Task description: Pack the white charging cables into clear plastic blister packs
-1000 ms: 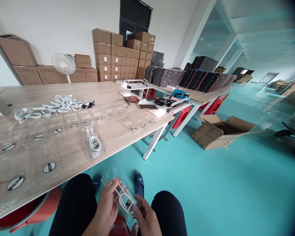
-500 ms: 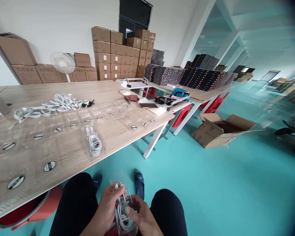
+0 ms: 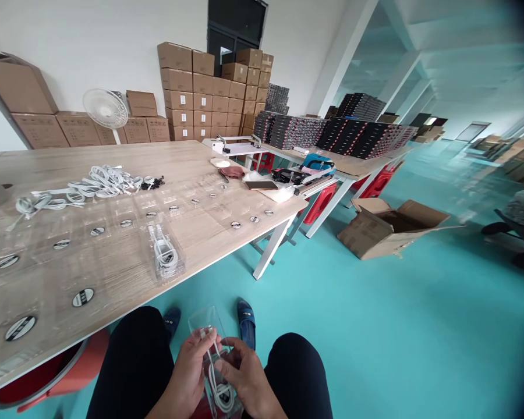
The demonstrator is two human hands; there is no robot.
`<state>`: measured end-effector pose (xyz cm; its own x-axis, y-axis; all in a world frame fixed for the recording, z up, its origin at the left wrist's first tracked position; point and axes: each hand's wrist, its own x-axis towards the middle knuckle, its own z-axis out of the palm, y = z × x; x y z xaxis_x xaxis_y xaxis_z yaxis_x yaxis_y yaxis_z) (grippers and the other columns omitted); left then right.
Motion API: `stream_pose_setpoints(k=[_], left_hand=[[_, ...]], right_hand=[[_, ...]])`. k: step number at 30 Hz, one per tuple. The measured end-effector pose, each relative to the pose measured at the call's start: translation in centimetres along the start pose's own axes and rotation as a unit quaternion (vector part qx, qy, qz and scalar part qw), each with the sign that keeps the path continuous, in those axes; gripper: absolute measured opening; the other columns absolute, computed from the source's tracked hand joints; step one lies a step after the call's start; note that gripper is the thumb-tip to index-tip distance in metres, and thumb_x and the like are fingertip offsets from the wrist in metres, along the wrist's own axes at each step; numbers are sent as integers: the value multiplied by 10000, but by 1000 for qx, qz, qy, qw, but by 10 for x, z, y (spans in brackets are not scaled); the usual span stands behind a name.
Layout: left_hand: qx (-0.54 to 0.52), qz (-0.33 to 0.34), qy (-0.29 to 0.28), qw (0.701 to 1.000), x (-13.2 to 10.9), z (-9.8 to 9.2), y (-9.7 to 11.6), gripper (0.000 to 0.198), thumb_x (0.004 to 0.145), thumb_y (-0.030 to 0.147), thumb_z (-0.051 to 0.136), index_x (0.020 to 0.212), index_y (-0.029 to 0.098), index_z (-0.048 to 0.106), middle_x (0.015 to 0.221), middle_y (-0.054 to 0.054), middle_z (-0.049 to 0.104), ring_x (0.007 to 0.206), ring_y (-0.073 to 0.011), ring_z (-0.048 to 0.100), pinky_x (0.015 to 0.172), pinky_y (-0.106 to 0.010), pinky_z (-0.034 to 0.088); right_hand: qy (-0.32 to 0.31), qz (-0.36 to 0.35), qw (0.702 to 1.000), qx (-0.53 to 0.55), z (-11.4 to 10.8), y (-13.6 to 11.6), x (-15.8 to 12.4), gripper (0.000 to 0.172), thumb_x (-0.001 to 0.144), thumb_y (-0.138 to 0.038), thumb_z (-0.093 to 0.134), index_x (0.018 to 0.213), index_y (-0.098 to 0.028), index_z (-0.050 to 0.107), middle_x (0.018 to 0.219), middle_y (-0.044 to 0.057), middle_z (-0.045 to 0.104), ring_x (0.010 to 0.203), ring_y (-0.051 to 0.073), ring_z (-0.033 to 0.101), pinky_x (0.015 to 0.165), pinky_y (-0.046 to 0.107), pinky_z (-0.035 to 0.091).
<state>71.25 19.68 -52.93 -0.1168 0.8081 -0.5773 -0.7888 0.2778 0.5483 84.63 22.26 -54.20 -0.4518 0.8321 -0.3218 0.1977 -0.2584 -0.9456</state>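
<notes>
Wood-grain table (image 3: 170, 160): white cable heap (image 3: 105, 181). Your left hand (image 3: 195, 362): fingers pinching ends of looped cable (image 3: 222, 397). Your right hand (image 3: 247, 373): fingers closed on its clear package (image 3: 206, 316).

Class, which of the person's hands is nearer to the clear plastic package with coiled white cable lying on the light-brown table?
Left. The left hand is a little right of the package, on the person's side of it; the right hand is farther right.

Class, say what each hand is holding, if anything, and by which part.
The left hand pinches the cable near its plugs. The right hand is at the cable and clear pack, lower down; its exact grip cannot be told.
</notes>
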Motion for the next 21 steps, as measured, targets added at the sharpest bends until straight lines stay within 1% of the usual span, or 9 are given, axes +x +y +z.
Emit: stream_pose_setpoints(k=[2,6,7,9,11,13,15,17,21], left_hand=[[-7,5,1,1000,0,-1,-1,286,699,374,885,731,179,678,677,11,641,653,-118,608,655,-232,499],[7,1,2,1000,-2,2,-1,271,717,360,876,719,168,684,667,0,645,619,-113,598,623,-221,497],[8,-2,7,1000,-3,3,0,264,716,350,877,728,168,687,667,-2,649,618,-116,603,619,-223,500],[6,-8,16,1000,-2,4,4,243,721,325,875,745,167,692,673,-4,658,633,-119,621,635,-221,514],[5,-13,14,1000,-1,3,10,213,743,302,860,764,164,700,691,-9,671,644,-119,635,640,-220,523],[-2,-16,5,1000,-1,2,16,145,768,232,833,816,160,718,753,-27,706,687,-129,662,657,-227,538],[-13,-22,-7,1000,-2,2,21,142,773,115,794,897,153,736,861,-59,749,777,-152,698,717,-245,561],[-26,-32,-28,999,-5,3,24,232,763,30,753,963,146,746,970,-91,772,875,-175,719,797,-264,571],[-46,-42,-63,996,-11,7,26,262,768,9,723,984,153,756,1051,-111,779,943,-198,731,837,-279,574]], right_hand=[[-15,-17,999,35,3,2,1,432,702,-401,801,1054,-183,678,687,-41,585,641,147,493,607,283,365],[-12,-10,999,48,9,-2,1,226,725,-303,780,892,-176,697,749,-16,627,699,160,535,658,293,401],[-14,-7,998,53,9,-3,1,206,728,-294,780,873,-174,698,742,-18,624,695,158,534,658,293,400],[-37,-9,996,87,8,-6,-1,274,717,-337,814,909,-175,705,749,-16,631,700,160,544,663,293,401],[-62,-17,987,149,6,-5,-4,429,710,-443,837,1032,-193,704,799,-2,655,752,180,579,700,304,423],[-54,-8,978,199,2,-2,-8,547,717,-535,825,1139,-216,687,830,7,668,797,199,606,743,320,448],[-16,19,974,223,-1,2,-13,569,732,-580,806,1155,-218,689,784,-2,647,746,178,588,716,306,445],[9,43,969,245,-2,3,-17,561,733,-585,807,1136,-210,699,723,-22,605,655,135,524,639,271,407],[24,38,957,288,2,1,-23,547,722,-572,824,1116,-214,701,665,-46,551,580,97,440,566,242,359]])
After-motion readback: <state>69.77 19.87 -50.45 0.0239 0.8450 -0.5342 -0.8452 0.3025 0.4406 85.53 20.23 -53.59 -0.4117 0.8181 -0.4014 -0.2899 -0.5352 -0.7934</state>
